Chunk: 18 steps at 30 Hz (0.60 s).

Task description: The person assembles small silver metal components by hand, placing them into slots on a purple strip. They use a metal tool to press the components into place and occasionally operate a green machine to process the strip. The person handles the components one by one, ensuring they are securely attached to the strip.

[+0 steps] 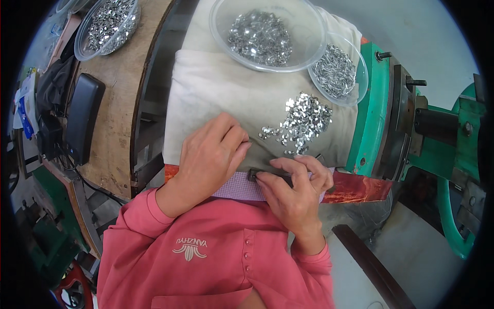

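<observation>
The work in hand is small-part handling, and it appears to be partway through. The right hand (296,188) holds a dark bar-shaped tool (253,175) at the near edge of the cloth (206,77), above the purple checked mat (242,188); its fingers are closed around the tool. The left hand (211,147) is just beside the tool's left end, with thumb and index finger drawn close together. Whether they grip a part cannot be told.

Parts not yet dealt with, as judged from their loose state, form the pile of flat silvery pieces (307,118) on the cloth, ahead of the right hand. The large clear bowl (311,26) contains more silvery pieces; the smaller clear container (361,72) beside it contains slender ones. Which holds finished parts and which holds supply cannot be determined, so no completed quantity can be given.

The right hand covers part of the tool, and its working end and any part seated in it are not distinguishable. The left palm faces away from view. Individual pieces are too small to inspect. A further clear bowl (132,26) at upper left is cut off by the picture edge.
</observation>
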Tool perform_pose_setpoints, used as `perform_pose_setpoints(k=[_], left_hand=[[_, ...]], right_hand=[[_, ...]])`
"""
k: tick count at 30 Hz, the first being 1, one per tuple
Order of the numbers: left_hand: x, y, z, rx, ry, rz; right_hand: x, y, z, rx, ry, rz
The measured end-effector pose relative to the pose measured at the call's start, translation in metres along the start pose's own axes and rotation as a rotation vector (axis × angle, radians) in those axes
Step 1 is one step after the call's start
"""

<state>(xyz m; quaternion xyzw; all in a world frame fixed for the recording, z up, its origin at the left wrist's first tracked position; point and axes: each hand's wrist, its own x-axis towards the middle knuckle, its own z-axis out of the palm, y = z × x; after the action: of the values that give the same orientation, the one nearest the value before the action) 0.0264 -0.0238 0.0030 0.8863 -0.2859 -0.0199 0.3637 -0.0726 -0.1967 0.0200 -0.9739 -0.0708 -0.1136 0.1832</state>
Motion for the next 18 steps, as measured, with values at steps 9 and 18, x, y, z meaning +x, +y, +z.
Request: perform_pose_setpoints(k=[9, 18], left_hand=[[-0.002, -0.003, 0.001, 0.006, 0.035, 0.054], [-0.004, -0.004, 0.000, -0.003, 0.047, 0.056]], right_hand=[[0.002, -0.007, -0.007, -0.054, -0.036, 0.007], [0.040, 0.022, 0.008, -0.044, 0.083, -0.015]])
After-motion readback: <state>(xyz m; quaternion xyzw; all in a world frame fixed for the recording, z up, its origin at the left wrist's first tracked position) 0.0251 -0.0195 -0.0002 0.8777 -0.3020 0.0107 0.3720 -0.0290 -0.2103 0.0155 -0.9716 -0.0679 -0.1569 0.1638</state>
